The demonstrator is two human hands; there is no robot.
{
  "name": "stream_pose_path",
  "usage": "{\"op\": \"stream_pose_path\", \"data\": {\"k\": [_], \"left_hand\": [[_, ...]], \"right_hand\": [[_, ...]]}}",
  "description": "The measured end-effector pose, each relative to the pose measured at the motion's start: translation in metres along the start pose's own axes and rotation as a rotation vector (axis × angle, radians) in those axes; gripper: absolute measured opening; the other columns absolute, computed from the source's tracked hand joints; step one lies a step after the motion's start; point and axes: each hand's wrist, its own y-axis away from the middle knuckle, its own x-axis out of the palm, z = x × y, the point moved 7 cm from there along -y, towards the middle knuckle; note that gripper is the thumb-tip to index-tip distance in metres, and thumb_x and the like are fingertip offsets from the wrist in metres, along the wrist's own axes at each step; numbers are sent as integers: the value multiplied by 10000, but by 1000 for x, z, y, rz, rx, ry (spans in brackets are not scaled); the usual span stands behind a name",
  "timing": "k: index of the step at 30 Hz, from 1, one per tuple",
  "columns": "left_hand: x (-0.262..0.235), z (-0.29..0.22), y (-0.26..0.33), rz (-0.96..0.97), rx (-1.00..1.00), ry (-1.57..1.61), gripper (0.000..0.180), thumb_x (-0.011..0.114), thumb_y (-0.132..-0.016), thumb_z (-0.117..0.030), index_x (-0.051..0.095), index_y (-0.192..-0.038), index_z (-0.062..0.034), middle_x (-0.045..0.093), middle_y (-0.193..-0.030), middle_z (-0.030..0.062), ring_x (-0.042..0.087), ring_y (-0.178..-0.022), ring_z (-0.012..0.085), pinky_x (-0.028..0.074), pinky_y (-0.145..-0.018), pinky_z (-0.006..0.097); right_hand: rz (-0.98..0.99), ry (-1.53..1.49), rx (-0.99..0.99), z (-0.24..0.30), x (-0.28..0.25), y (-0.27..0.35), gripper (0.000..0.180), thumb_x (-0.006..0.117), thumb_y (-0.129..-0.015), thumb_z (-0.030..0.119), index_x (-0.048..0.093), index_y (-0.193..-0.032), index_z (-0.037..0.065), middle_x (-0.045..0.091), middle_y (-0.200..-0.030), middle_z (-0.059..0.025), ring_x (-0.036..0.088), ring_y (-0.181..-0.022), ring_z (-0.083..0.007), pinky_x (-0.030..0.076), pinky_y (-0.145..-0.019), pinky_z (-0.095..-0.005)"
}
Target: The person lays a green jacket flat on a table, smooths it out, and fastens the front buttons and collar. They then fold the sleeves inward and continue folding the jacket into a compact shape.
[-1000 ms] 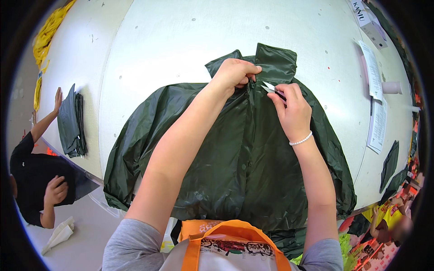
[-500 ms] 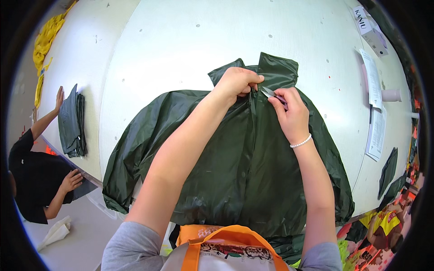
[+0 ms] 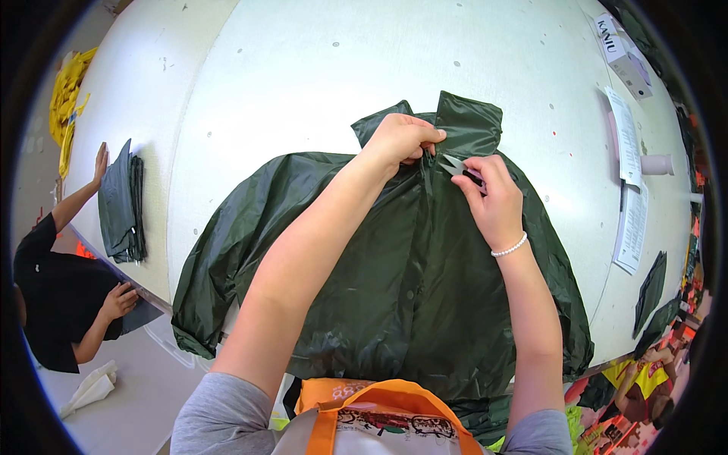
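Observation:
A dark green, shiny rain jacket (image 3: 356,288) lies spread in front of me, its collar (image 3: 470,123) pointing away and both sleeves out to the sides. At the top of the front closure, my left hand (image 3: 402,142) pinches the fabric just below the collar. My right hand (image 3: 493,186) holds small thread snips (image 3: 455,164), their pointed blades parted and aimed left at the collar base, close to my left fingers. Whether a thread lies between the blades is too small to see.
A stack of folded dark garments (image 3: 121,205) lies at left beside a co-worker in a black shirt (image 3: 61,296). Yellow cloth (image 3: 70,95) hangs at the far left. On the right are a white box (image 3: 623,61), printed sheets (image 3: 631,224) and a thread cone (image 3: 657,164).
The snips in my right hand have drawn slightly back and down from the collar, with the blades showing wider apart. My left hand keeps its pinch.

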Motion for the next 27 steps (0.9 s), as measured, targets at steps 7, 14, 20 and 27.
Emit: {"op": "stream_pose_path", "data": {"k": [7, 14, 20, 27], "left_hand": [[2, -2, 2, 3, -15, -12, 185, 678, -813, -137, 603, -673, -41, 528, -567, 5, 291, -402, 39, 179, -395, 224], [-1, -13, 6, -56, 50, -67, 188, 691, -815, -171, 654, -737, -4, 561, -590, 30, 356, -407, 59, 242, -388, 217], [0, -20, 7, -52, 80, -128, 204, 708, -803, -189, 682, -795, 14, 582, -601, 47, 385, -405, 60, 269, -386, 215], [-1, -18, 5, -22, 67, -175, 214, 690, -811, -197, 685, -842, 15, 624, -655, 57, 419, -417, 62, 290, -400, 210]], "right_hand": [[-61, 162, -165, 11, 5, -4, 226, 708, -789, 247, 595, -870, 69, 556, -789, -46, 567, -610, -233, 447, -531, -319], [-73, 57, -24, 5, -1, -9, 229, 711, -800, 246, 603, -889, 65, 579, -819, -45, 598, -616, -221, 461, -527, -308], [-56, 139, -62, 12, 4, -12, 227, 715, -798, 249, 604, -881, 70, 582, -823, -42, 610, -638, -213, 466, -529, -305], [-150, -68, 58, 3, -7, -12, 214, 708, -818, 217, 604, -901, 50, 570, -816, -73, 586, -618, -211, 466, -547, -291]]}}
